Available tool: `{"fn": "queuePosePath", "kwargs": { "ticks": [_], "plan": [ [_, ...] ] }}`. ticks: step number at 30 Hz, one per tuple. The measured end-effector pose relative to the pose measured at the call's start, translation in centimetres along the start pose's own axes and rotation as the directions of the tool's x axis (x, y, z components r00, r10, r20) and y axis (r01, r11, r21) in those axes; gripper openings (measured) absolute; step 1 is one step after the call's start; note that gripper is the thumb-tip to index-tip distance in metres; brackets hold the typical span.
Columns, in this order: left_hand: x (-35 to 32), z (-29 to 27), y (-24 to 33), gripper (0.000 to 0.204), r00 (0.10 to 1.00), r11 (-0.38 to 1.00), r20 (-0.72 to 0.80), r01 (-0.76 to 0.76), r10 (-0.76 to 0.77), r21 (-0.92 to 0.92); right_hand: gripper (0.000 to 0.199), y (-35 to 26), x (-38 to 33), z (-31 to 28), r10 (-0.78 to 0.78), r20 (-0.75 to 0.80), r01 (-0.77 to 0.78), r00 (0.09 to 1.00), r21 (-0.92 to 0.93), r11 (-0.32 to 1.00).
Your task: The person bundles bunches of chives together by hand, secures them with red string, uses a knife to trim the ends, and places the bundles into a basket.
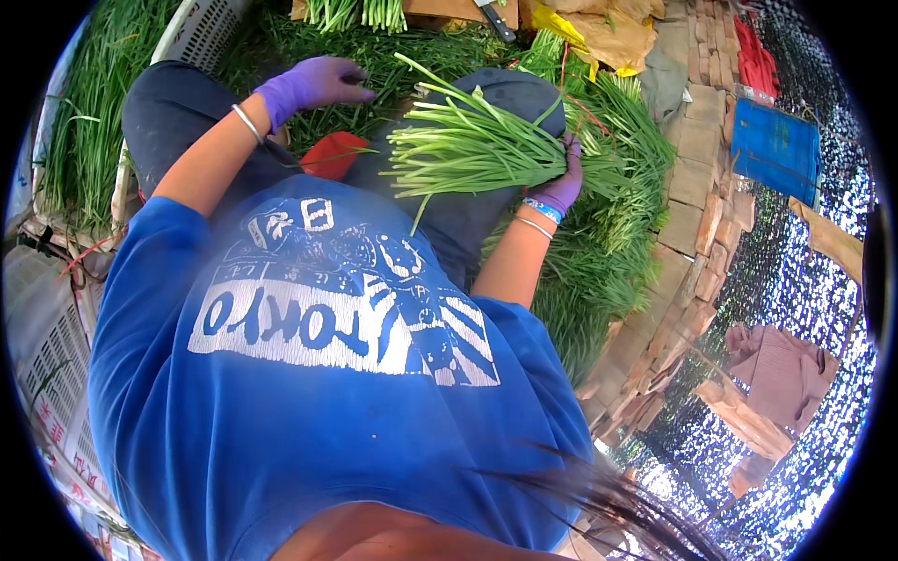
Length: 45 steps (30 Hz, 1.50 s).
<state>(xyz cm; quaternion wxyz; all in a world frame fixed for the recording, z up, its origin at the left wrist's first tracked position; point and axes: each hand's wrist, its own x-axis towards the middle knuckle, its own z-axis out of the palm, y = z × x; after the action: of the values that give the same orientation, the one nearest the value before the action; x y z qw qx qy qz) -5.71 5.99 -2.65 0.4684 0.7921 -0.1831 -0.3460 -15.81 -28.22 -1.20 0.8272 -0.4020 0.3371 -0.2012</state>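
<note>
My right hand (566, 179), in a purple glove, is closed round a thick bunch of garlic chives (482, 145). The bunch lies across above my right thigh, its pale cut ends fanned out to the left and its darker leaves trailing to the right behind the hand. My left hand (320, 82), also purple-gloved, hovers over my left leg with its fingers loosely bent and apart, holding nothing. Beneath it, loose green leaves (313, 122) cover the ground between my legs. A red object (334, 155) shows below that hand; its kind is unclear.
A large heap of chives (613, 224) lies to my right, beside a brick edging (687, 201). White crates (201, 42) stand at the left, with more greens (89, 112). A knife (496, 21) and tied bunches (355, 13) are at the far side. A blue bag (774, 150) lies right.
</note>
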Motion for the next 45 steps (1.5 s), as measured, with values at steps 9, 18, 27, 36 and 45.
{"fn": "queuePosePath", "kwargs": {
  "ticks": [9, 18, 27, 36, 45],
  "plan": [
    [1.8, 4.5, 5.6, 0.023, 0.988, 0.631, 0.157, 0.130, -0.013, -0.765, 0.021, 0.2, -0.3, 0.9, 0.009, 0.064, -0.009, 0.998, -0.006, 1.000],
    [-1.7, 2.5, 2.1, 0.020, 0.998, 0.894, 0.029, -0.035, 0.053, -0.447, 0.024, 0.4, 0.1, 0.2, -0.007, 0.001, 0.007, 1.000, -0.049, 0.999],
    [0.0, 1.5, 4.0, 0.100, 0.816, 0.705, -0.402, -0.010, 0.415, 0.709, 0.023, 0.0, -0.1, 0.7, 0.033, 0.018, -0.033, 0.999, -0.014, 0.999],
    [3.0, 4.5, 0.1, 0.012, 0.911, 0.461, 0.146, -0.328, 0.387, 0.824, 0.029, -0.3, -1.2, 0.7, 0.028, 0.002, -0.028, 1.000, 0.001, 1.000],
    [-2.8, 0.6, 2.8, 0.047, 0.977, 0.962, 0.179, -0.153, 0.114, 0.227, 0.022, -0.9, -2.0, 0.0, 0.017, -0.037, -0.017, 0.999, -0.007, 1.000]
  ]
}}
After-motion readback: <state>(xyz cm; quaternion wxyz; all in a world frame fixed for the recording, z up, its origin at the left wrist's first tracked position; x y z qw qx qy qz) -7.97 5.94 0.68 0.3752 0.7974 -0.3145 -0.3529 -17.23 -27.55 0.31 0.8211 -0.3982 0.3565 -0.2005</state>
